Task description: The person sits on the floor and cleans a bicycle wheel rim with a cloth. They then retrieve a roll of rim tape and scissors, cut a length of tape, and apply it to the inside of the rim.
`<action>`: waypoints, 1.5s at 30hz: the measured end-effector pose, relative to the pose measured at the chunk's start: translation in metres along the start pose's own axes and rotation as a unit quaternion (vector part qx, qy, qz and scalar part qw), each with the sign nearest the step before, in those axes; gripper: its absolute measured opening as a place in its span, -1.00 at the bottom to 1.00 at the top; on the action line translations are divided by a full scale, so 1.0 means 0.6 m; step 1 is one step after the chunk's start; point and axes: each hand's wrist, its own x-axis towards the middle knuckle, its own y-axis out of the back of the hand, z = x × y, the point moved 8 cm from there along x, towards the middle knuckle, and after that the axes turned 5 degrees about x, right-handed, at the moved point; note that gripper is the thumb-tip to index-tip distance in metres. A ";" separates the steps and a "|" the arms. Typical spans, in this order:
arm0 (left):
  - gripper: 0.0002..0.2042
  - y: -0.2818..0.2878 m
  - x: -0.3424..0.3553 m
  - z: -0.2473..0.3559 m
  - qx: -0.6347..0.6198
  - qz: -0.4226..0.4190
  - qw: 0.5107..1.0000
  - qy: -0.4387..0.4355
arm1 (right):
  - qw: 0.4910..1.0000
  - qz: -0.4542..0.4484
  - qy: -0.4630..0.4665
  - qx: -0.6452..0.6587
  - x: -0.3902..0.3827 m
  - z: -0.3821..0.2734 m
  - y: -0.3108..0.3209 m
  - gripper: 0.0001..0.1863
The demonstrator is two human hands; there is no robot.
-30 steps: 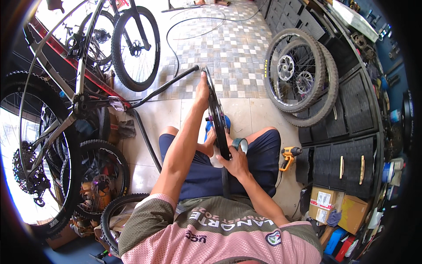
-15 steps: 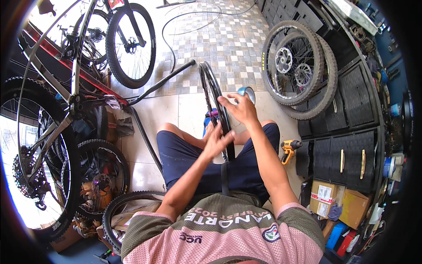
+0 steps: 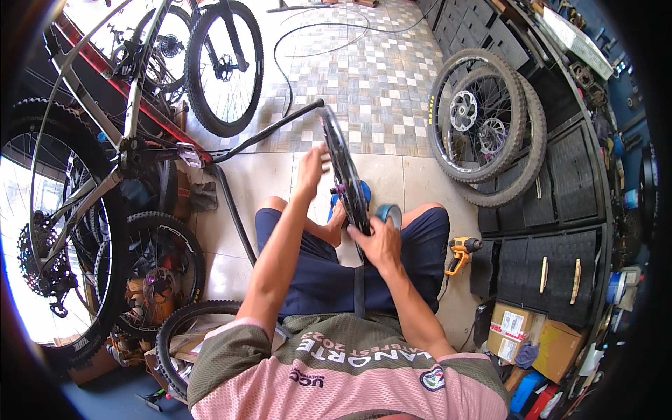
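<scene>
One bicycle wheel (image 3: 348, 176) stood edge-on, its long axis running forward, the left hand (image 3: 311, 170) loosely spread just beside its far half, the right hand (image 3: 381, 243), gripping a teal tape roll (image 3: 389, 209), at its near end.

I get bright daylight from the left, burned white behind the bicycle (image 3: 130, 157); straight edges bow and my view's rim falls black.
</scene>
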 end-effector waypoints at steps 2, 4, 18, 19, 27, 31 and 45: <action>-0.38 0.007 0.075 0.048 -0.028 0.035 0.999 0.019 | 0.999 -0.019 0.040 -0.015 -0.038 0.011 -0.023 -0.36; -0.39 0.006 0.110 0.054 -0.024 0.047 0.995 0.080 | 0.999 -0.022 0.049 -0.005 -0.054 0.029 -0.032 -0.39; -0.56 -0.147 -0.238 -0.048 0.106 -0.074 0.987 -0.099 | 0.988 0.032 0.070 0.136 0.109 0.023 0.090 -0.26; -0.53 -0.151 -0.258 -0.059 0.096 -0.086 0.988 -0.089 | 0.987 0.037 0.085 0.134 0.124 0.011 0.085 -0.22; -0.24 -0.144 -0.333 -0.141 0.338 -0.126 0.912 -0.195 | 0.996 0.039 0.070 0.042 0.197 -0.052 0.026 -0.32; -0.55 -0.120 -0.278 -0.103 0.351 -0.344 0.851 -0.185 | 0.997 0.030 0.005 0.078 0.165 0.007 0.019 -0.43; -0.43 -0.090 0.027 0.028 -0.173 -0.055 0.976 0.117 | 0.996 -0.037 0.053 0.061 -0.023 0.055 -0.070 -0.36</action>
